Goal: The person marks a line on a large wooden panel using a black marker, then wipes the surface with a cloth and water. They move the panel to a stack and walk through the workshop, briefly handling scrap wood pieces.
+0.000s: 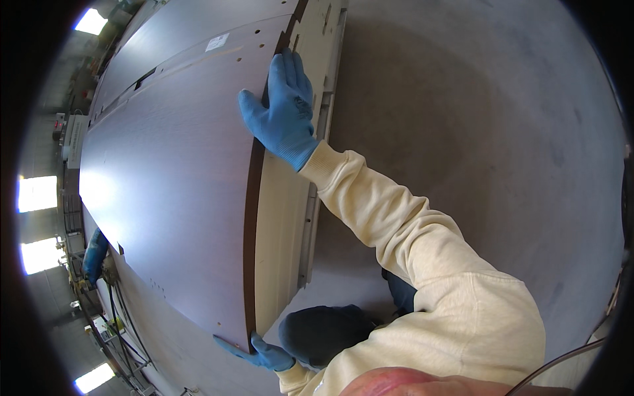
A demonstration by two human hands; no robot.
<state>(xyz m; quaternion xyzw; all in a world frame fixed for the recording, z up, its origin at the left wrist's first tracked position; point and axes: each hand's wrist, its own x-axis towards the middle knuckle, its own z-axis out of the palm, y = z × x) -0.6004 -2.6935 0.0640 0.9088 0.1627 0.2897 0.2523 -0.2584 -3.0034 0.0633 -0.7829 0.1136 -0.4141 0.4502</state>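
Note:
A large smooth grey-brown panel [178, 178] with a dark brown edge lies on top of a cream-coloured stack [281, 244]. My right hand [284, 109], in a blue glove, rests against the panel's long edge. Its fingers are stretched out together and the thumb points away over the top face. At the panel's near corner, my left hand [267, 356], gloved alike, has its fingers along the short end and its thumb at the long edge, with the corner between them. Small holes and a white label [216, 42] show toward the far end.
A grey metal rail [307, 231] runs low along the stack's right side. Grey concrete floor [475, 132] spreads to the right. My bent knee [327, 333] is close to the near corner. Cables [119, 310], a blue object [96, 256] and metal framework stand at the left.

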